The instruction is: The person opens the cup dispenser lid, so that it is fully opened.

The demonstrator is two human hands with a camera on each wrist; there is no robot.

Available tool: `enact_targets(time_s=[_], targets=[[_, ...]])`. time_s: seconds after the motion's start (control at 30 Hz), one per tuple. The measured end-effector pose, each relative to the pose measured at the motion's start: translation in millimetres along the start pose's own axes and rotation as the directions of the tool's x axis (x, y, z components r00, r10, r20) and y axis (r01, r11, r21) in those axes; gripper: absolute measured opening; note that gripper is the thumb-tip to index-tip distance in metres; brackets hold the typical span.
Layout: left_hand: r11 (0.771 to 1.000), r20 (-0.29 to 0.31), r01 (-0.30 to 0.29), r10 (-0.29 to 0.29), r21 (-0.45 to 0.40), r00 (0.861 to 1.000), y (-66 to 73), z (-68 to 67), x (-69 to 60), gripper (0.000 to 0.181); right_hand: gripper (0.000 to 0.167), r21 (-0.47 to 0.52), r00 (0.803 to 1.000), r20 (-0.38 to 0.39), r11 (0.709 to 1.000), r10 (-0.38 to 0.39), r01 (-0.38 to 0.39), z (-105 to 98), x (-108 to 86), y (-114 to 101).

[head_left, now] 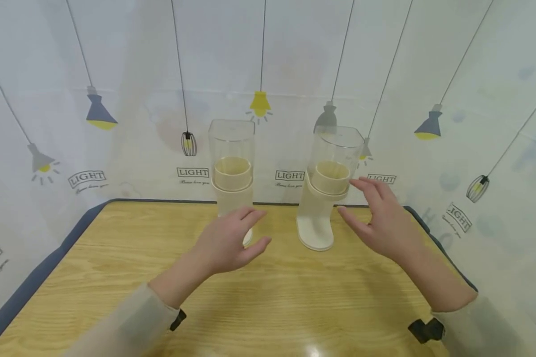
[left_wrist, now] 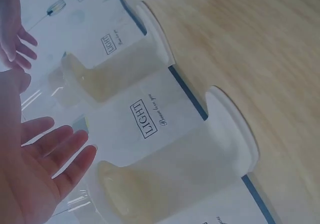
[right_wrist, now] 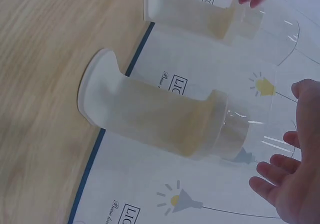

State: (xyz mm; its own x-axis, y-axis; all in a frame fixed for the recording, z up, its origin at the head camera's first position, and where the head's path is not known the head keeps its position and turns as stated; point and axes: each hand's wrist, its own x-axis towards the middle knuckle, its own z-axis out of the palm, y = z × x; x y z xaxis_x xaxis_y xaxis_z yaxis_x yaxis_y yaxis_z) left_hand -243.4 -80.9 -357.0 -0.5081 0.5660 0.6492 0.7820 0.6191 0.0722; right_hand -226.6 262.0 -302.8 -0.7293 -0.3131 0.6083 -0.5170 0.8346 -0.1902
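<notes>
Two cream stands with clear tops are upright on the table, side by side: a left dispenser (head_left: 233, 173) and a right dispenser (head_left: 331, 178). My left hand (head_left: 230, 240) is in front of the left one's lower part, fingers relaxed and apart, holding nothing; in the left wrist view the hand (left_wrist: 42, 169) is beside its clear top. My right hand (head_left: 386, 223) is at the right side of the right dispenser, fingers spread and empty; whether a fingertip touches it I cannot tell. The right wrist view has this hand (right_wrist: 295, 164) near the clear top (right_wrist: 265, 129).
The wooden table (head_left: 268, 307) has a dark blue edge. Behind and at both sides hangs a pale curtain (head_left: 138, 124) printed with lamps and the word LIGHT. Dark clips sit at both sleeve cuffs.
</notes>
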Motion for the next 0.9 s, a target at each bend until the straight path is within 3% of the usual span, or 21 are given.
enact_targets(time_s=[0.2,0.43,0.73,0.9], targets=[[0.999,0.008,0.005,-0.005,-0.036,1.000,-0.8,-1.4,22.7,0.052,0.069,0.034,0.995,-0.021,0.994,0.102,-0.101,-14.0,30.1,6.7],[0.989,0.109,0.087,-0.075,-0.117,0.991,-1.3,2.4,52.3,0.053,0.075,0.044,0.979,0.015,0.978,0.203,-0.203,-19.6,62.2,11.6],[0.965,0.191,0.173,-0.135,-0.199,0.972,-2.2,15.1,85.4,0.052,0.079,0.039,0.975,0.044,0.975,0.219,-0.220,-16.5,90.5,6.1],[0.962,0.244,0.199,-0.150,-0.188,0.958,-3.3,26.0,101.9,0.055,0.076,0.030,0.976,0.068,0.978,0.206,-0.209,-12.3,98.4,8.1]])
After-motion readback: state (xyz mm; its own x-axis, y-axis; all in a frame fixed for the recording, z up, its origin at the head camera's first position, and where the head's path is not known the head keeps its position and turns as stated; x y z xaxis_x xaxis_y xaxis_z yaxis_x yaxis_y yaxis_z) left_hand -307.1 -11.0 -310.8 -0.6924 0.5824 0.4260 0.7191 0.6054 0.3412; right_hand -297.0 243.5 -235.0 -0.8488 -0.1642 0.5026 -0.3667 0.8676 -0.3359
